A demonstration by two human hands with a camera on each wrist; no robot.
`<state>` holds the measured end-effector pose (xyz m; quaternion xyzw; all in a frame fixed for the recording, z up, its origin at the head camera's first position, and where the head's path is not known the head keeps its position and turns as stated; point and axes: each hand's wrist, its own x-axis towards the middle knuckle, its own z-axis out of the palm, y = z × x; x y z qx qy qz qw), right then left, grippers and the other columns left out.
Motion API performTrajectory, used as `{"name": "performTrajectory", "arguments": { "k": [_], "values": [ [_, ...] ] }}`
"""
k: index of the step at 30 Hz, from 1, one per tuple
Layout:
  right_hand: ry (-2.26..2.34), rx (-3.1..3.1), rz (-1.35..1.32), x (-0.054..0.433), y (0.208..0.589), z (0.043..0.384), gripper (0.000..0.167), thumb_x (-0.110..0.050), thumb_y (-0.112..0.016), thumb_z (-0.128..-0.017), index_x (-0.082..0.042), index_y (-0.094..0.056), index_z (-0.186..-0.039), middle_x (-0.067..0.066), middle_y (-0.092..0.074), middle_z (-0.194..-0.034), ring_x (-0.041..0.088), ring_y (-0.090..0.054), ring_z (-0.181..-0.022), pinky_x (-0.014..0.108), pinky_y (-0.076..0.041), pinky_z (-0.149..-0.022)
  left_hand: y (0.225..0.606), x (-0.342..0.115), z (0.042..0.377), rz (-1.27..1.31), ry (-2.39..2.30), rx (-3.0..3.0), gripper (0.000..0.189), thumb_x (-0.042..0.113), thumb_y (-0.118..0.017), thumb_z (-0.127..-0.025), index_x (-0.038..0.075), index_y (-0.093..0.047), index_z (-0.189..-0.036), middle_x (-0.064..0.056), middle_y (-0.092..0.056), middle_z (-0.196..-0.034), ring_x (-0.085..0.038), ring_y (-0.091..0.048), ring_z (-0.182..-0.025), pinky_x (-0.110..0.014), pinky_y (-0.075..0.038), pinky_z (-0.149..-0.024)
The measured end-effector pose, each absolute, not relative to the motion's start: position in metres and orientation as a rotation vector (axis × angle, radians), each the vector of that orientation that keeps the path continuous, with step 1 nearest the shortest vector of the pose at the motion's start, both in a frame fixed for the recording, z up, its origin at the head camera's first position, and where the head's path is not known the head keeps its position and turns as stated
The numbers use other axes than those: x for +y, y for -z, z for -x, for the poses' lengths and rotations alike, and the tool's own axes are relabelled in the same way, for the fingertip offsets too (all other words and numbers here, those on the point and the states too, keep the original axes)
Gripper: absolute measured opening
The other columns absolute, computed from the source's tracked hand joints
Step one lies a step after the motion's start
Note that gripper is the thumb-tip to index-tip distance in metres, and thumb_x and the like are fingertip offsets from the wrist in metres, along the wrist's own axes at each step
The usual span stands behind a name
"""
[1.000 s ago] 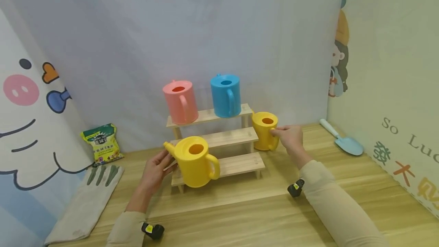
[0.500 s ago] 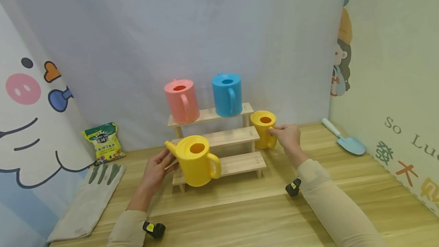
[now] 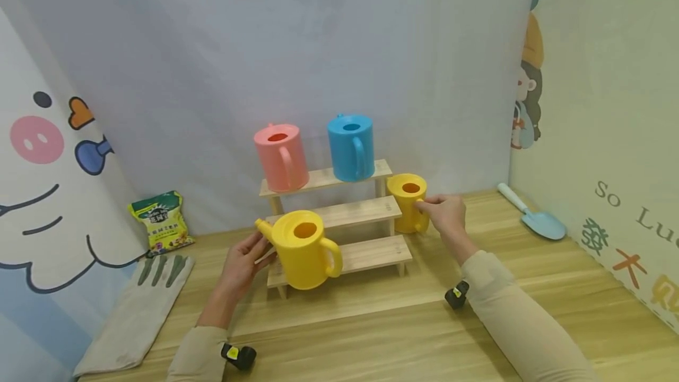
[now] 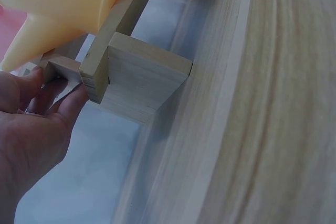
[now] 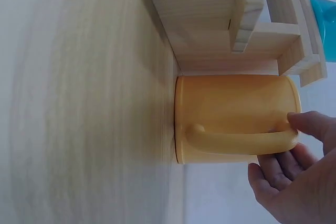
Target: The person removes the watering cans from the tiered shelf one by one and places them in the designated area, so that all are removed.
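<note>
In the head view, my right hand (image 3: 445,216) pinches the handle of a yellow watering can (image 3: 407,199) standing on the table at the right end of a three-step wooden stand (image 3: 366,252). The right wrist view shows thumb and fingers at the top of this can's handle (image 5: 241,142). My left hand (image 3: 243,264) grips the left end of the stand; in the left wrist view its fingers (image 4: 71,106) meet the end of a board. Beside it, another yellow watering can (image 3: 303,255) sits on the lowest step, spout toward that hand.
A pink watering can (image 3: 281,161) and a blue one (image 3: 351,149) stand on the top step. At the left lie a green-yellow packet (image 3: 161,223) and a work glove (image 3: 135,317). A light-blue trowel (image 3: 541,224) lies near the right wall.
My right hand has shifted the yellow watering can slightly left toward the stand, and its spout has gone out of sight. My left hand has kept its place.
</note>
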<state>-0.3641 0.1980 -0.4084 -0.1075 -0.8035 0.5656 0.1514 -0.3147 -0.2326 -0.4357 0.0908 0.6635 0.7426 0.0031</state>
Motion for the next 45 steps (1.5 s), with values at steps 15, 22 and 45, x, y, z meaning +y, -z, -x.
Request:
{"name": "performTrajectory", "arguments": {
  "k": [15,22,45],
  "values": [
    [-1.494,-2.137,0.264,0.201,0.377,0.34,0.035,-0.029,-0.073,-0.09,0.002,-0.072,-0.107,0.019,-0.069,-0.107,0.031,-0.062,-0.098,0.035,-0.053,-0.08,0.436,-0.235,0.314,-0.306,-2.314,2.094,0.052,0.015,-0.048,-0.108,0.0,-0.033,-0.155,-0.021,-0.033,-0.157,-0.003,-0.06,-0.117,-0.036,-0.052,-0.103],
    [-1.546,-2.042,0.102,0.188,0.356,0.318,0.038,-0.03,-0.075,-0.09,0.0,-0.072,-0.113,0.013,-0.071,-0.111,0.022,-0.065,-0.103,0.022,-0.054,-0.083,0.435,-0.233,0.315,-0.284,-2.325,2.084,0.049,0.011,-0.047,-0.108,0.0,-0.035,-0.154,-0.021,-0.034,-0.156,-0.005,-0.06,-0.117,-0.038,-0.052,-0.102],
    [-1.57,-2.114,-0.581,0.094,0.352,0.272,0.033,-0.016,-0.083,-0.084,-0.002,-0.073,-0.113,0.01,-0.074,-0.105,0.022,-0.068,-0.102,0.042,-0.059,-0.09,0.44,-0.236,0.316,-0.308,-2.317,2.095,0.053,0.019,-0.05,-0.107,0.003,-0.034,-0.155,0.0,-0.053,-0.142,-0.004,-0.06,-0.116,-0.034,-0.053,-0.101]
  ]
}}
